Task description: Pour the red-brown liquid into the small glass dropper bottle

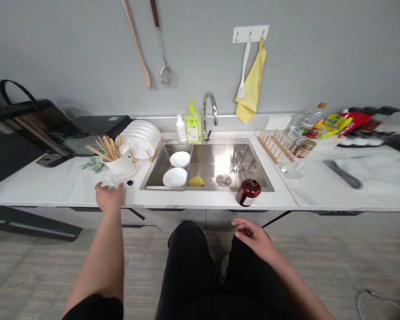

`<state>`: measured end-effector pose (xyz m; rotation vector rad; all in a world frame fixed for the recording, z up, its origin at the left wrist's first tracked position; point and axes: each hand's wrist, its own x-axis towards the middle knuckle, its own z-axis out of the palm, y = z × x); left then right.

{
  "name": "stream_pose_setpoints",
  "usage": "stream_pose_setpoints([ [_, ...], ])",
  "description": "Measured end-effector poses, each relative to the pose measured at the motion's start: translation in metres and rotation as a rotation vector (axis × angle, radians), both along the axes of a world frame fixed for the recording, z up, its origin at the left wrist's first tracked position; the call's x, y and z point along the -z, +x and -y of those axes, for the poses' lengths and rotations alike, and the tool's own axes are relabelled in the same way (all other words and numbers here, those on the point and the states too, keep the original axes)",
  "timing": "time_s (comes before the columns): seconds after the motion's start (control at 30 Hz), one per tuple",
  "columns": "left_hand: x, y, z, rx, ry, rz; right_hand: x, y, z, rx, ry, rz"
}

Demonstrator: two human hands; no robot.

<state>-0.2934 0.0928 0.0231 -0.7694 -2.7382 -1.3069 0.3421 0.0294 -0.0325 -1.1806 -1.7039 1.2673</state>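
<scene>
The light reaches me bright and even, cool against the grey wall [193,58], with a white glare on the floor of the steel sink [213,165] and small glints on the tap [209,113] and red bottle [249,192]. Shadows are soft, faint behind the hanging strainer [166,74]. My wide view bends and stretches toward the sides, where things on the desk [270,195] smear, and fine print is too soft to read.
</scene>
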Motion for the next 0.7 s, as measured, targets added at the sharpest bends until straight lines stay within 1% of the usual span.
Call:
stream_pose_setpoints([
  [0.07, -0.001, 0.006, 0.003, 0.013, 0.017, -0.008, -0.004, 0.0, -0.002, 0.004, 0.018, 0.009],
  [0.17, 0.001, 0.021, 0.016, 0.0, 0.082, -0.049, -0.012, 0.001, -0.004, 0.012, 0.047, 0.012],
  [0.23, 0.006, 0.04, 0.028, -0.007, 0.144, -0.134, -0.018, 0.009, -0.007, 0.044, 0.08, -0.001],
  [0.3, 0.011, 0.073, 0.036, 0.017, 0.224, -0.277, -0.024, 0.024, -0.015, 0.126, 0.133, -0.01],
  [0.37, 0.013, 0.117, 0.038, 0.179, 0.247, -0.314, -0.031, 0.044, -0.031, 0.251, 0.196, -0.021],
  [0.4, 0.012, 0.141, 0.035, 0.329, 0.222, -0.281, -0.035, 0.055, -0.042, 0.315, 0.222, -0.032],
  [0.43, 0.011, 0.166, 0.029, 0.489, 0.197, -0.238, -0.038, 0.065, -0.056, 0.376, 0.246, -0.046],
  [0.5, 0.006, 0.212, 0.011, 0.76, 0.152, -0.168, -0.045, 0.082, -0.089, 0.477, 0.292, -0.052],
  [0.53, 0.004, 0.232, -0.001, 0.846, 0.137, -0.134, -0.047, 0.088, -0.105, 0.507, 0.304, -0.024],
  [0.6, 0.001, 0.263, -0.026, 0.912, 0.147, -0.061, -0.047, 0.093, -0.136, 0.568, 0.322, 0.056],
  [0.63, 0.002, 0.274, -0.038, 0.924, 0.157, -0.017, -0.045, 0.094, -0.148, 0.574, 0.32, 0.076],
  [0.7, 0.005, 0.288, -0.059, 0.939, 0.163, 0.048, -0.039, 0.093, -0.163, 0.569, 0.308, 0.104],
])
